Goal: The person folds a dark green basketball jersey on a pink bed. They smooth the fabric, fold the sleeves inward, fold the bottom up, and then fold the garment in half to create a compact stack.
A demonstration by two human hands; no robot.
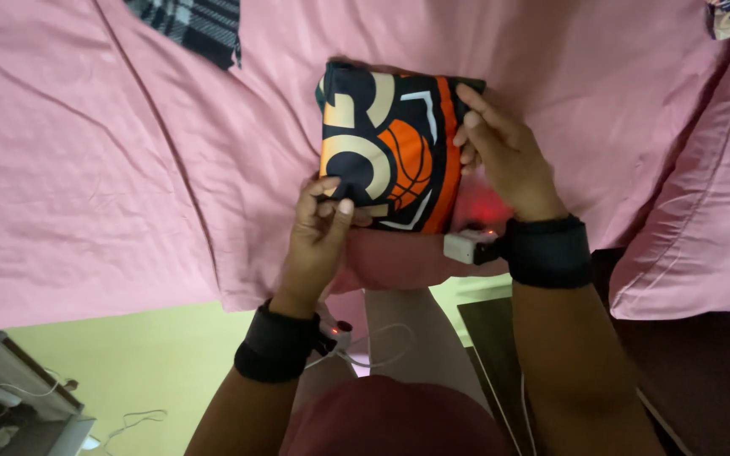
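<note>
The left hand (321, 221) pinches the near edge of a folded dark navy garment with orange stripe, cream shapes and a basketball print (390, 152), thumb on top and fingers curled beneath. The right hand (504, 156) rests flat against the garment's right side, fingers extended along the edge, pressing rather than gripping. The folded garment lies on the pink bedsheet (111, 169), close to the bed's near edge. Both wrists wear black bands (548, 251), each with a small device attached. A pink pillow (703, 194) sits to the right, and a dark plaid cloth (192, 25) lies at the far left.
</note>
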